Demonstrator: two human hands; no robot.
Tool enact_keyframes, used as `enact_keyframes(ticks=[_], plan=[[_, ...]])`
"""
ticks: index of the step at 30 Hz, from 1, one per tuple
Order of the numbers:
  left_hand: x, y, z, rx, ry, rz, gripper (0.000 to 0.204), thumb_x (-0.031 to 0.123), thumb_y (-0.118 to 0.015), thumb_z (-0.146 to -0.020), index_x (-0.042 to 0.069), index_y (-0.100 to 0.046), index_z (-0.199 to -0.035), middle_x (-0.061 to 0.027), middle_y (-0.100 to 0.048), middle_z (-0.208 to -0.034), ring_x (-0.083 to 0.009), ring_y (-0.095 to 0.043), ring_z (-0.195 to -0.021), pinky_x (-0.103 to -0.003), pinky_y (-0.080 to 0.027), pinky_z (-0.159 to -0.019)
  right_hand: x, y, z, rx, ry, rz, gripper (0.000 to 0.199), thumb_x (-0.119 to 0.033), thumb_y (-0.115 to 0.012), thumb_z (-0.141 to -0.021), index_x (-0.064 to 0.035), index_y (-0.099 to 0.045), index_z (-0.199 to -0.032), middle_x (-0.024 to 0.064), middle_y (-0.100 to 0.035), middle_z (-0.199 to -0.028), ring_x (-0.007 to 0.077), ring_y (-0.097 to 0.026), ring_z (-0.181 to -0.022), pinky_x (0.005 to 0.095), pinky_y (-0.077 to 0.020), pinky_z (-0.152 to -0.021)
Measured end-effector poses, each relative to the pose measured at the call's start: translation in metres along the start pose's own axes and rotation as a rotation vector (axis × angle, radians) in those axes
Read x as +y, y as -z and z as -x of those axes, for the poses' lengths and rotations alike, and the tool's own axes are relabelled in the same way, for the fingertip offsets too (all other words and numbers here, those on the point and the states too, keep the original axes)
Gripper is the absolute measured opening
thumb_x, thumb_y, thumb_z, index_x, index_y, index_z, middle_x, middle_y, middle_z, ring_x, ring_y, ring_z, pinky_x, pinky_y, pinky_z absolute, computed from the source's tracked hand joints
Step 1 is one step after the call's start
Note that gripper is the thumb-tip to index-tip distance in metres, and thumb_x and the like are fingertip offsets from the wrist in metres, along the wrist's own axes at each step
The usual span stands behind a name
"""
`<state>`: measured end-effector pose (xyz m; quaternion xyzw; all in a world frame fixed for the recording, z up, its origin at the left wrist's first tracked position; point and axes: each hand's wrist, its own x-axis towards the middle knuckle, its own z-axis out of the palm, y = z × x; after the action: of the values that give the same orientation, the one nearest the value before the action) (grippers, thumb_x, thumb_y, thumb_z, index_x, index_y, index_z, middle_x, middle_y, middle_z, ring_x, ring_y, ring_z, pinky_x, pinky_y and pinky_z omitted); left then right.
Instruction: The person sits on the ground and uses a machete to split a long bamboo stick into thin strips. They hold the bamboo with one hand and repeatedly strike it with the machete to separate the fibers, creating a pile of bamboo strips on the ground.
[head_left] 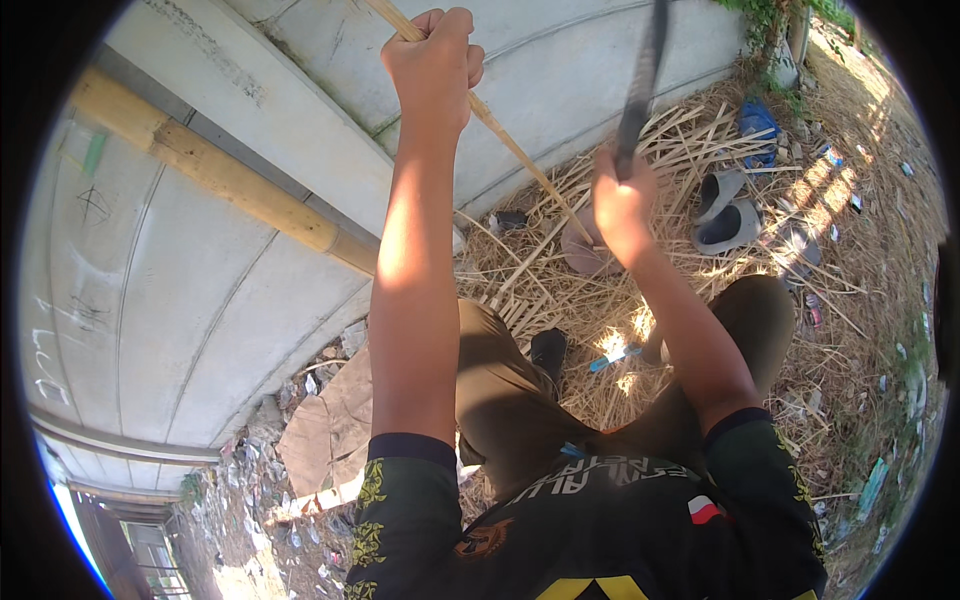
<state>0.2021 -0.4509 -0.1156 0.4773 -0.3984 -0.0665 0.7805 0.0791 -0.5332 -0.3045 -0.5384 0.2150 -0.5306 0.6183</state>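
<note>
My left hand (pixel 435 62) is raised high, its fingers wrapped round a thin bamboo strip (pixel 512 146). The strip slants down to the right, its lower end at a brownish rounded block (pixel 578 252) on the ground. In my right hand (pixel 625 205) is a machete (pixel 645 85) with a long dark blade, pointing up and away from me and smeared by motion. The blade is apart from the strip, to its right. Its handle is mostly hidden by my fingers.
Split bamboo strips (pixel 690 135) and shavings litter the ground ahead. Grey clogs (pixel 730 228) and a blue plastic bag (pixel 758 130) lie to the right. A thick bamboo pole (pixel 230 190) runs along the concrete wall (pixel 200 330) at left. Brown cardboard (pixel 328 430) lies beside my leg.
</note>
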Motion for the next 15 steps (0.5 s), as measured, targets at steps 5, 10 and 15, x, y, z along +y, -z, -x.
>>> enact_keyframes(ticks=[5, 10, 15], plan=[[0.000, -0.021, -0.014, -0.092, 0.105, -0.016, 0.024, -0.002, -0.055, -0.079, 0.007, -0.042, -0.060, 0.0052, -0.024, -0.051, -0.0065, -0.018, -0.044, -0.028, -0.014, -0.043, 0.173, 0.077, 0.057, -0.317, -0.953, 0.695, 0.031, -0.024, -0.058, -0.089, 0.0059, -0.065, -0.096, 0.0158, -0.060, -0.062, 0.0256, -0.060, -0.051, 0.0406, -0.0480, -0.048], [0.003, -0.007, -0.004, -0.061, 0.095, -0.006, 0.028, -0.002, -0.054, -0.079, 0.009, -0.038, -0.059, 0.0049, -0.023, -0.052, -0.0064, -0.016, -0.044, -0.028, -0.014, -0.043, 0.128, 0.056, 0.006, -0.387, -0.398, 0.737, 0.035, -0.032, -0.063, -0.086, 0.0018, -0.065, -0.080, 0.0151, -0.064, -0.064, 0.0306, -0.063, -0.061, 0.0416, -0.0490, -0.062], [0.066, 0.005, 0.008, -0.007, 0.041, -0.016, 0.037, 0.000, -0.055, -0.082, 0.013, -0.030, -0.059, 0.0041, -0.019, -0.053, -0.0078, -0.014, -0.046, -0.028, -0.015, -0.044, 0.097, 0.037, 0.041, -0.441, 0.169, 0.691, 0.033, -0.029, -0.060, -0.088, -0.0004, -0.061, -0.073, 0.0138, -0.057, -0.058, 0.0295, -0.060, -0.057, 0.0416, -0.0468, -0.058]])
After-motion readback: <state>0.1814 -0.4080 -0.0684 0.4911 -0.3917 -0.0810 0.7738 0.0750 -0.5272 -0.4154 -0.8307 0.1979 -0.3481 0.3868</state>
